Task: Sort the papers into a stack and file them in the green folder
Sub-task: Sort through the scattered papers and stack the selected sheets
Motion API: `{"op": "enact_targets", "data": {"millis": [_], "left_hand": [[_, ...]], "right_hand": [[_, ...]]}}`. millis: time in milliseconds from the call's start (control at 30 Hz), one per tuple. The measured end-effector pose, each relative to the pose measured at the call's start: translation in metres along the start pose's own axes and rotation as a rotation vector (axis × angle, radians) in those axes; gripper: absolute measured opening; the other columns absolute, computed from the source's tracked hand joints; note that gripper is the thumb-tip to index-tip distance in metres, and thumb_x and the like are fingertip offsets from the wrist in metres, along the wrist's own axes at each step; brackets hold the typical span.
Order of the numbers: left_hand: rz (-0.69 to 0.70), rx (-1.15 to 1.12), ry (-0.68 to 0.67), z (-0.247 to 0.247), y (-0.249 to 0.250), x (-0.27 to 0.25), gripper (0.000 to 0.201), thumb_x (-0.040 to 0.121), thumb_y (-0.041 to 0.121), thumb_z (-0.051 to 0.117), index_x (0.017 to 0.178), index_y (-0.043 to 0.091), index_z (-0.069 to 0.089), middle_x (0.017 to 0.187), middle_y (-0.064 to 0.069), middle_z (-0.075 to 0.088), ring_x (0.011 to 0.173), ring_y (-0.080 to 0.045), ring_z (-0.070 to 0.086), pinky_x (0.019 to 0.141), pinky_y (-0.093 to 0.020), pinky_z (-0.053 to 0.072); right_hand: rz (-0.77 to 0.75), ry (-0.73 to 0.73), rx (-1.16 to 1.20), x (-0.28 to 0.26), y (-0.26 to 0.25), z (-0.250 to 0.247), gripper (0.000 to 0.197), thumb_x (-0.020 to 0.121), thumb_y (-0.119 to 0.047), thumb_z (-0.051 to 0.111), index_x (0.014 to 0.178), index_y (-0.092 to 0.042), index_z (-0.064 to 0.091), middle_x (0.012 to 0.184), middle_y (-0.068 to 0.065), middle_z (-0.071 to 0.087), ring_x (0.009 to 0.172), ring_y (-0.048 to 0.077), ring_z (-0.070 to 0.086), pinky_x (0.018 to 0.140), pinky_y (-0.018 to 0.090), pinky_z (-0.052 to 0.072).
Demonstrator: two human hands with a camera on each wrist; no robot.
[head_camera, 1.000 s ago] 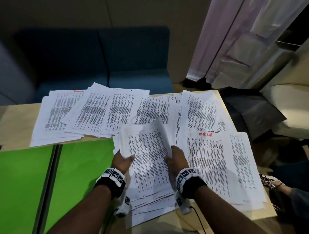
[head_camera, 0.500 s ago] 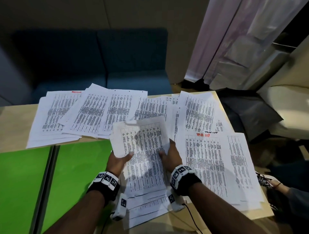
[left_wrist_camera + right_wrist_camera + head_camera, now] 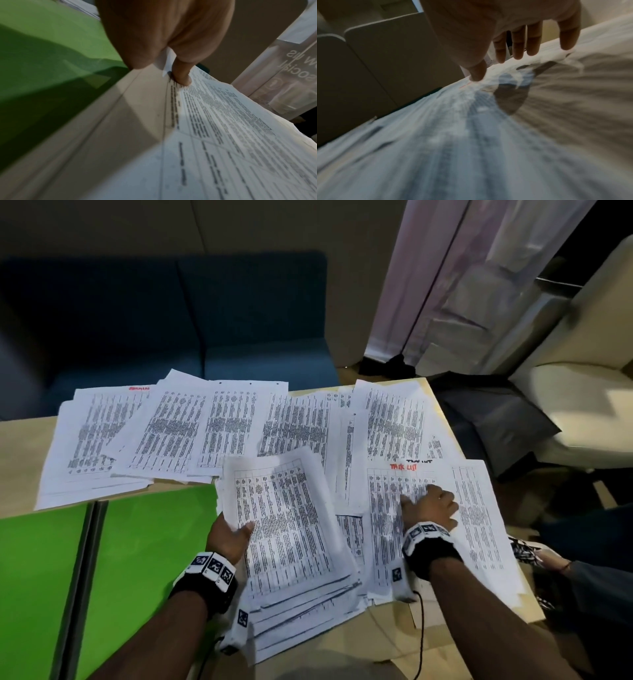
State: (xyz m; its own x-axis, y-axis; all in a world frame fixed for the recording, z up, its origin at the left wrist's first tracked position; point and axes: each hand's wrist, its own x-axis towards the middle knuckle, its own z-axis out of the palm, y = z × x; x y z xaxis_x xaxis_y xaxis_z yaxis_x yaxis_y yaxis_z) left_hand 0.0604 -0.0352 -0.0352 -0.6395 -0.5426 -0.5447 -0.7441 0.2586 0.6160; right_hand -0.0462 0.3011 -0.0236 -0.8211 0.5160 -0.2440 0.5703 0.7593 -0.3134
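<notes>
My left hand [image 3: 233, 534] grips the left edge of a thick stack of printed papers [image 3: 291, 529], thumb on top [image 3: 181, 78] and fingers underneath, lifting that edge. The stack [image 3: 223, 135] lies just right of the open green folder [image 3: 137, 559]. My right hand [image 3: 428, 505] rests spread and flat on a loose sheet [image 3: 394, 501] headed in red, to the right of the stack; its fingertips [image 3: 518, 54] touch the paper [image 3: 471, 135]. More printed sheets [image 3: 178, 433] lie fanned across the far side of the table.
The wooden table's [image 3: 20, 450] right edge runs close to the rightmost sheets [image 3: 479, 525]. A blue sofa [image 3: 164, 323] stands behind the table, a pale armchair [image 3: 582, 392] at the right. A cable [image 3: 421, 638] trails from my right wrist.
My right hand has let go of the stack and moved right onto the sheet headed in red. My left hand alone keeps hold of the stack.
</notes>
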Motion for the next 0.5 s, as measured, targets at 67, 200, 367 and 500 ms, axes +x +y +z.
{"op": "enact_targets", "data": {"millis": [67, 200, 367, 500], "left_hand": [[-0.006, 0.006, -0.010, -0.001, 0.002, 0.002, 0.070, 0.081, 0.028, 0.072, 0.133, -0.006, 0.040, 0.133, -0.024, 0.051, 0.121, -0.039, 0.050, 0.105, -0.048, 0.040], [-0.065, 0.017, 0.004, -0.001, 0.010, 0.002, 0.071, 0.083, 0.024, 0.070, 0.135, -0.010, 0.036, 0.134, -0.025, 0.050, 0.123, -0.039, 0.048, 0.106, -0.044, 0.040], [-0.044, 0.004, 0.056, 0.001, 0.015, -0.006, 0.079, 0.085, 0.017, 0.068, 0.143, -0.009, 0.023, 0.147, -0.026, 0.035, 0.135, -0.037, 0.035, 0.112, -0.037, 0.027], [-0.018, -0.021, 0.058, 0.002, 0.018, -0.015, 0.077, 0.087, 0.013, 0.066, 0.145, -0.007, 0.020, 0.151, -0.024, 0.029, 0.139, -0.035, 0.030, 0.113, -0.033, 0.024]], "right_hand": [[0.043, 0.016, 0.010, 0.005, 0.018, -0.003, 0.062, 0.081, -0.051, 0.063, 0.128, -0.014, 0.043, 0.136, 0.013, 0.037, 0.128, 0.033, 0.032, 0.099, 0.056, 0.033], [0.124, 0.014, -0.018, 0.004, 0.044, -0.008, 0.077, 0.076, -0.054, 0.067, 0.133, -0.011, 0.037, 0.138, 0.016, 0.036, 0.129, 0.035, 0.033, 0.099, 0.058, 0.033], [0.098, -0.037, -0.006, 0.012, 0.057, -0.018, 0.093, 0.069, -0.048, 0.077, 0.139, -0.007, 0.032, 0.141, 0.017, 0.037, 0.132, 0.036, 0.033, 0.101, 0.055, 0.035], [0.095, -0.046, 0.136, 0.021, 0.066, -0.023, 0.074, 0.071, -0.032, 0.080, 0.130, -0.006, 0.045, 0.130, 0.020, 0.051, 0.121, 0.039, 0.048, 0.098, 0.052, 0.043]]}}
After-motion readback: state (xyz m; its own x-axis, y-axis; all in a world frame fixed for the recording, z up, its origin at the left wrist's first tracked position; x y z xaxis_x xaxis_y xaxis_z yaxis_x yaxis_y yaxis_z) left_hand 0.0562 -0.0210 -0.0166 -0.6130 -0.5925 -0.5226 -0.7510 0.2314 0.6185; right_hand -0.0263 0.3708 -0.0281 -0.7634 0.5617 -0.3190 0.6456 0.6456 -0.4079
